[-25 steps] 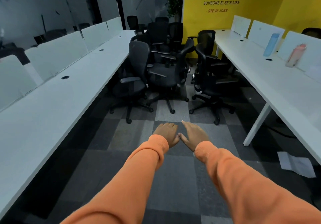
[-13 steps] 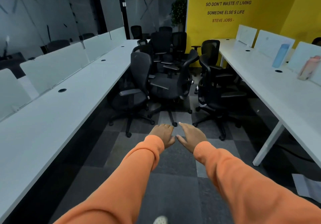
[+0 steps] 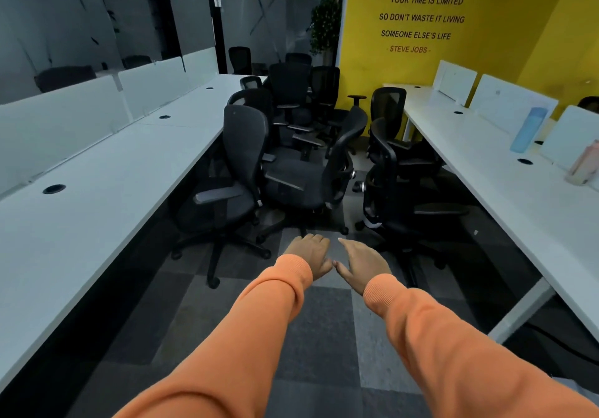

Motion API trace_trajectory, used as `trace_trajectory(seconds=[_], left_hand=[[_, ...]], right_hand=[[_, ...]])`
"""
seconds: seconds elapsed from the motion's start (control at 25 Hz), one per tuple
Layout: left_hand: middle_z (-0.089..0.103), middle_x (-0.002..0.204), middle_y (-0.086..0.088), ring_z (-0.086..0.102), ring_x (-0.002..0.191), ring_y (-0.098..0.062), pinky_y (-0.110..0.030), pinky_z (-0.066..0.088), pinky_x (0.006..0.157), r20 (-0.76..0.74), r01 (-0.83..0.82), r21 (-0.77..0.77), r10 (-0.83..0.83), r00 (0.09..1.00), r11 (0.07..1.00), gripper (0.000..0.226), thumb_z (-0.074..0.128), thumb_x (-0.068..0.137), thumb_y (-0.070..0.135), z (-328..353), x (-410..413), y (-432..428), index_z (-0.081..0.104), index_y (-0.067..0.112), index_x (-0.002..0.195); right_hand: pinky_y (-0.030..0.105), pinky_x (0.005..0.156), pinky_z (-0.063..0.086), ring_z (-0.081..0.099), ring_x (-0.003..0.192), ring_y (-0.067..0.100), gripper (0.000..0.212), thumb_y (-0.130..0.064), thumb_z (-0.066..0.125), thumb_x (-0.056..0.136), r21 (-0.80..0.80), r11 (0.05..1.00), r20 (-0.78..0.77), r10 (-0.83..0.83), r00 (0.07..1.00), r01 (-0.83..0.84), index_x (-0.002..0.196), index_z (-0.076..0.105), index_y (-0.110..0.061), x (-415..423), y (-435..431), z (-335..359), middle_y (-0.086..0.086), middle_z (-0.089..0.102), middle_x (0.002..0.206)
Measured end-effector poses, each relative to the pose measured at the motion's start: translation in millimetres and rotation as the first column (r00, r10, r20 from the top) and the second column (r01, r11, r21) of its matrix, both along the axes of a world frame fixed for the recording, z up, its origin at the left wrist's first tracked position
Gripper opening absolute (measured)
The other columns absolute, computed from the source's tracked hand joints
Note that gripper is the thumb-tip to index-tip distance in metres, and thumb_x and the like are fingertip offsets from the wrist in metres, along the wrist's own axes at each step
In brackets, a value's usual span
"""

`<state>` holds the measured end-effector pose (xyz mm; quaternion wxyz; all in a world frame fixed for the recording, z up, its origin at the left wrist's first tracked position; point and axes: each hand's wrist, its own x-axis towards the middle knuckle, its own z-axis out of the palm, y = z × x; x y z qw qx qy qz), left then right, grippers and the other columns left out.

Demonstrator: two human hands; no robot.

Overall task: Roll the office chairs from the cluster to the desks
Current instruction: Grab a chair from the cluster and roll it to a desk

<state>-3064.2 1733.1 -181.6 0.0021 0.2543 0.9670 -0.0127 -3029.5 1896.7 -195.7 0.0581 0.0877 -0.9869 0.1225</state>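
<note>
Long white table (image 3: 97, 197) at left, with the nearest black mesh-backed swivel chair (image 3: 241, 158) just beside its edge and the rest of the cluster of black office chairs (image 3: 304, 184) packed in the aisle behind it. At centre, the left hand (image 3: 308, 254) and right hand (image 3: 363, 263) reach forward side by side, palms down, fingers loosely extended, holding nothing and short of any chair. The second white table (image 3: 502, 190) is at right. The step likely goes best by gripping the nearest backrest's top and drawing it clear before its castors snag a neighbouring base.
</note>
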Motion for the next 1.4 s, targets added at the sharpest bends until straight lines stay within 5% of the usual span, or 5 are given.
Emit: trace_trajectory(seconds=[0.48,0.92,1.28,1.4], left_hand=[[0.049,0.142,-0.011,0.047,0.127,-0.027,-0.041,0.038,0.104,0.036,0.197,-0.056,-0.195,0.980,0.979,0.052,0.042,0.098,0.036,-2,-196,82,0.040,0.010,0.143],[0.050,0.138,-0.010,0.047,0.125,-0.028,-0.042,0.041,0.101,0.087,0.209,-0.122,-0.200,0.976,0.970,0.048,0.045,0.096,0.037,21,-423,216,0.046,0.010,0.135],[0.040,0.149,-0.009,0.039,0.136,-0.024,-0.033,0.033,0.113,0.144,0.147,0.070,-0.156,0.977,0.987,0.059,0.055,0.093,0.023,32,-580,247,0.035,0.008,0.147],[0.042,0.147,-0.009,0.041,0.134,-0.025,-0.035,0.034,0.112,0.178,0.132,0.119,-0.152,0.972,0.984,0.059,0.057,0.091,0.022,18,-626,253,0.037,0.009,0.146]], right_hand=[[0.027,0.112,0.031,0.042,0.136,0.016,0.062,-0.045,0.051,0.096,-0.065,0.982,0.011,-0.179,0.984,0.179,0.149,0.036,-0.018,-174,77,-7,0.001,0.046,0.148],[0.031,0.111,0.034,0.041,0.137,0.018,0.061,-0.050,0.046,0.097,-0.115,0.977,0.033,-0.179,0.983,0.181,0.148,0.037,-0.018,-400,200,-3,0.001,0.045,0.149],[0.032,0.107,0.038,0.046,0.131,0.019,0.059,-0.040,0.056,0.094,0.009,0.993,0.085,-0.114,0.990,0.114,0.147,0.037,-0.019,-554,257,5,0.001,0.048,0.144],[0.033,0.113,0.033,0.036,0.140,0.018,0.061,-0.036,0.059,0.092,-0.005,0.987,0.064,-0.158,0.985,0.159,0.147,0.037,-0.019,-604,263,-2,0.001,0.035,0.154]])
